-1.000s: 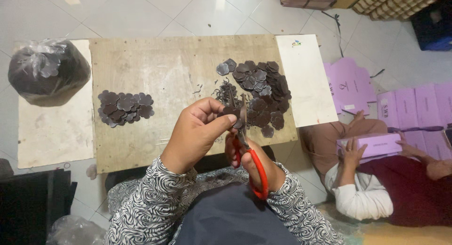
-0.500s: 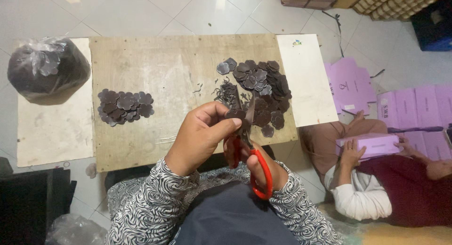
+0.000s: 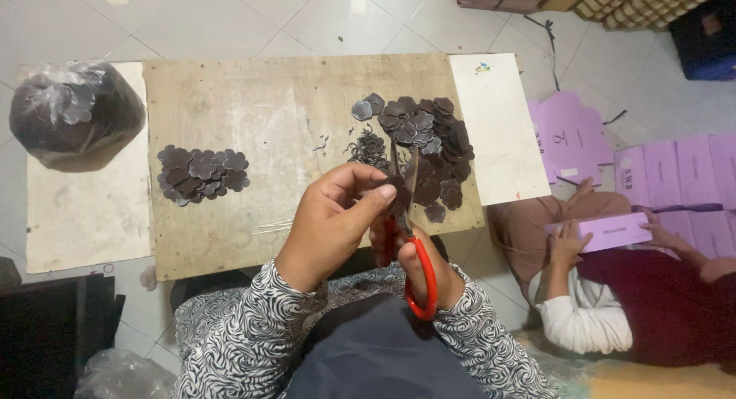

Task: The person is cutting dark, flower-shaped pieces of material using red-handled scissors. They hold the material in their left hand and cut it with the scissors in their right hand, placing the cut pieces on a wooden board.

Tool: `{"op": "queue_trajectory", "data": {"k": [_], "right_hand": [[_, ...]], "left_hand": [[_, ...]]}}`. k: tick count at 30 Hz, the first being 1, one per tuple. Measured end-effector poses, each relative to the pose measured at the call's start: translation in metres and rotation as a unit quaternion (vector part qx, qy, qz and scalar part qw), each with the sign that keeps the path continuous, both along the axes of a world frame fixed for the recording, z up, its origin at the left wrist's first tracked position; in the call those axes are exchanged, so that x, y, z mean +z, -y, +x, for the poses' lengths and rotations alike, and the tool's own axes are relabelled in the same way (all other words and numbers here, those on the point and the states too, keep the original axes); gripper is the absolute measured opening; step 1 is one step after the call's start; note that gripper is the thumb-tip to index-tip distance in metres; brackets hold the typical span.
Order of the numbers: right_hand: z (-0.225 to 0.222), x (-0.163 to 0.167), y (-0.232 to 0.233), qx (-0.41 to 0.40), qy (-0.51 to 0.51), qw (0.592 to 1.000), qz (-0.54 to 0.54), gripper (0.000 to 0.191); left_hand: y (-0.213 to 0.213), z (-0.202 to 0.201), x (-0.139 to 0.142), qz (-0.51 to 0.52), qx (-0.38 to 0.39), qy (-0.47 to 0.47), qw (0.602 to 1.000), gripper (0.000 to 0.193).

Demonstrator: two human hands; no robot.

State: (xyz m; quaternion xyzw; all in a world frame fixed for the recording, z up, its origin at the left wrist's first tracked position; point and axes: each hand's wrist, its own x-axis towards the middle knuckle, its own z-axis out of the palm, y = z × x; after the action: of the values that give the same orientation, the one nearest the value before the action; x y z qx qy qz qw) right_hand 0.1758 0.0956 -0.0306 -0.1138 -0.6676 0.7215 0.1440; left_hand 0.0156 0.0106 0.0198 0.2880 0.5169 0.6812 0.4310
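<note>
**Head view: scissors open on a dark flower-shaped piece above the board**

Head view, looking down past my patterned sleeves: the bare plywood work board (image 3: 253, 115) lies across the pale tiled floor (image 3: 253, 16), with a white panel (image 3: 498, 131) butted against its right edge and another pale board (image 3: 84, 215) under its left side. On that left board sits a clear plastic bag stuffed with dark pieces (image 3: 73, 111). To my right a seated person's hand (image 3: 569, 246) rests on a flat lilac cardboard box (image 3: 606, 232), with more lilac boxes (image 3: 675, 177) spread on the floor beyond.

On the plywood, a loose heap of dark brown flower-shaped cut-outs (image 3: 429, 142) lies toward the right, and a smaller, tidier pile of the same cut-outs (image 3: 201, 173) lies toward the left, well apart from it. Thin dark trimmings (image 3: 366, 146) are scattered just beside the right heap.

My left hand (image 3: 330, 223) is raised over the near edge of the board, thumb and fingers pinching one dark flower-shaped piece (image 3: 399, 190). My right hand (image 3: 418, 269), mostly hidden behind the left, grips the red-handled scissors (image 3: 418, 280), whose blades stand parted at the pinched piece.
</note>
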Motion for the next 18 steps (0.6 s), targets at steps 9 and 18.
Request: {"op": "queue_trajectory", "data": {"k": [9,18], "right_hand": [[0.003,0.004,-0.005,0.044,0.033,0.998,0.007,0.100],[0.004,0.013,-0.005,0.067,0.012,0.997,-0.027,0.098]], "left_hand": [[0.004,-0.001,0.003,-0.011,-0.008,0.035,0.999,0.010],[0.003,-0.001,0.008,-0.021,-0.012,0.081,0.996,0.012]]}}
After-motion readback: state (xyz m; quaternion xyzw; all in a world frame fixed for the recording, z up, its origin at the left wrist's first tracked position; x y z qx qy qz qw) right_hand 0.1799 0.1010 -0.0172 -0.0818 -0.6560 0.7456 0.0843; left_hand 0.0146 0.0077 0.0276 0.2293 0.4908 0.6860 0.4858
